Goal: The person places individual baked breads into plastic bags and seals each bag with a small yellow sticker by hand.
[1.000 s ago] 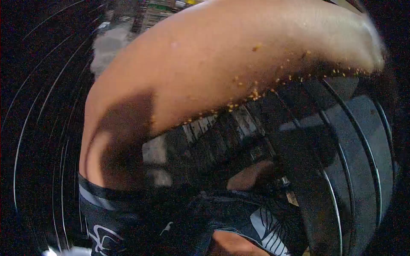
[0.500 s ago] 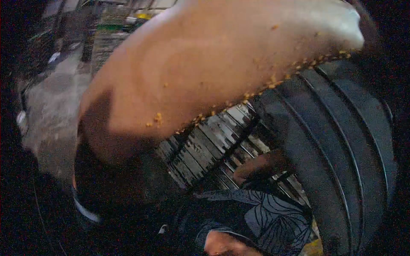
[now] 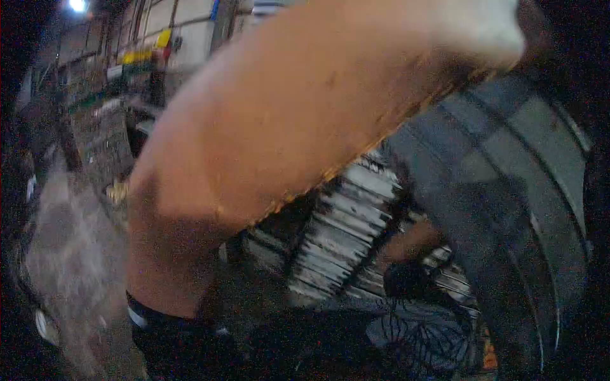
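Observation:
A raised bare forearm (image 3: 273, 120), apparently my left, crosses very close to the camera from a bent elbow at the left to the upper right. Small yellowish crumbs cling along its lower edge, smeared by motion. Its hand does not show, and what it holds or touches is hidden. A dark sleeve edge (image 3: 165, 317) sits round the upper arm. Lower right of centre, part of another bare arm (image 3: 413, 241) is visible beside a dark patterned shirt (image 3: 419, 336); whose arm it is cannot be told, and its hand is hidden.
Pale slatted pieces (image 3: 349, 222) lie behind the arms. A large dark grey ribbed surface (image 3: 540, 146) curves down the right side. Grey floor (image 3: 76, 254) shows at the left. Stacked material, yellow objects (image 3: 136, 56) and a bright lamp (image 3: 77, 5) are at the upper left.
The view has tilted, bringing the lamp and more of the wall into sight. The near forearm still crosses the frame, slightly shifted. More of the sleeve edge and slatted pieces shows.

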